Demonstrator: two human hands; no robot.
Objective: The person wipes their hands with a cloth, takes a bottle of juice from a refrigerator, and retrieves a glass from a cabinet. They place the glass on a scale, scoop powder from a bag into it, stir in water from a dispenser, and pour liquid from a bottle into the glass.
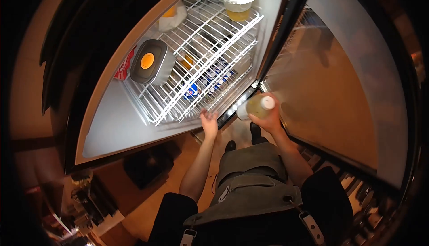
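My right hand (pixel 270 122) is wrapped round a bottle (pixel 256 107) with a white cap and pale yellow-green contents. The bottle is tilted, just in front of the fridge opening and beside its open glass door (pixel 330 89). My left hand (pixel 209 124) holds nothing; its fingers are apart and slightly blurred at the front edge of the fridge. Beyond it, white wire shelves (pixel 206 63) carry a grey-lidded container (pixel 154 63) with an orange spot and a clear tub (pixel 237 0) of yellow liquid with a white lid.
A red box (pixel 124 67) stands at the left inside the fridge, and a white bag (pixel 173 17) lies farther back. Several blue-and-white packages (pixel 214 80) sit on a lower shelf. A dark object (pixel 147 165) is on the floor side, below the fridge's left front.
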